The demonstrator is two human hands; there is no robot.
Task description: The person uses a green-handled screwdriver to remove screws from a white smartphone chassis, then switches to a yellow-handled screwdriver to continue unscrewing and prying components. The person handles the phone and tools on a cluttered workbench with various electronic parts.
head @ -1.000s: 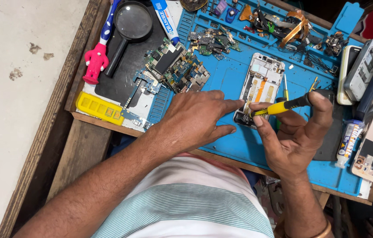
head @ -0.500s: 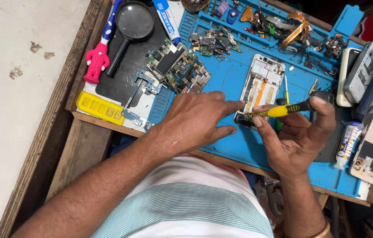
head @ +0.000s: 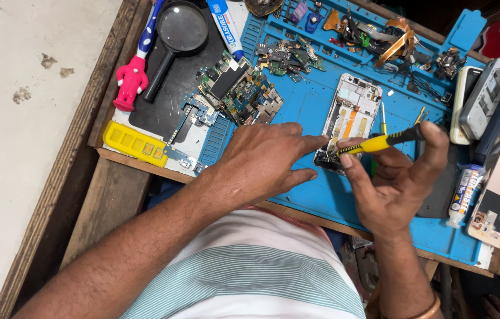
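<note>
An opened white phone frame point(head: 351, 112) lies on a blue work mat point(head: 315, 195), its insides showing. My left hand point(head: 264, 159) rests flat on the mat, its forefinger pressing the frame's near end. My right hand point(head: 394, 180) grips a yellow and black screwdriver point(head: 380, 142), the tip touching the same near end of the frame, right beside my left fingertip.
A pile of circuit boards point(head: 235, 88) sits left of the phone. A magnifying glass point(head: 176, 35), pink-handled brush point(head: 132, 74) and yellow case point(head: 134, 143) lie further left. Other phones point(head: 486, 100), a glue tube point(head: 462, 195) and loose parts point(head: 380, 35) crowd the right and far side.
The view has shifted slightly. My right hand has turned the screwdriver a little at the phone's near end; my left hand has stayed on the frame.
</note>
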